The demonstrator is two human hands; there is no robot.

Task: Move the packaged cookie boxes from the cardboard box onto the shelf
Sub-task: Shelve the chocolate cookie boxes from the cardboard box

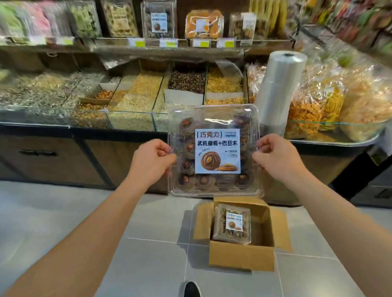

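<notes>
Shop shelving fills the wall ahead: an upper shelf (137, 38) carries clear packs standing on edge behind price tags, and below it glass-fronted bins of nuts and grains (141, 92) run along the desk, with a roll of plastic bags (276, 88) to the right. On the grey tiled floor (57, 225) sits the open cardboard box (240, 258), one more cookie pack (231, 224) lying flat inside it. The person holds a clear cookie box (213, 152) upright in the air, above the cardboard box and in front of the bins, label facing them. The left hand (151, 164) pinches its left rim and the right hand (277, 156) pinches the right rim, fingers curled round the edges with the thumbs on the front. To my eye the step in hand is carrying it up to the shelf. It would go best kept upright as it is, both rims held evenly so the thin lid does not flex or pop. Lifted high enough to pass the bins, it could then go in beside the matching dark cookie pack on the shelf (159, 18), label outward. The shelf lip with its price tags looks like the thing to catch on, so the bottom edge should go over it before the hands let go.
</notes>
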